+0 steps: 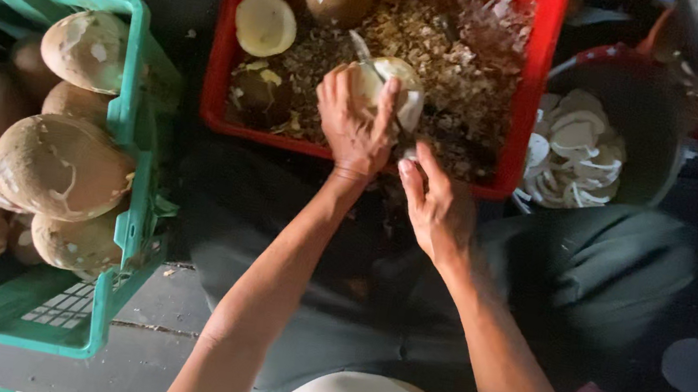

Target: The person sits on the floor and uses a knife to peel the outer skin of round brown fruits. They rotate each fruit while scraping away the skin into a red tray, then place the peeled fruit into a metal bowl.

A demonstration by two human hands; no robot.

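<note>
Partly, left hand (353,123) hides the coconut (391,90); knife (362,49) blurred.

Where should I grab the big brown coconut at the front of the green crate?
Probably from above, with both palms cupped on the long sides of the big brown coconut. It lies sideways on top of the pile in the green crate, so its top is free. It looks too wide and round for one hand.
</note>
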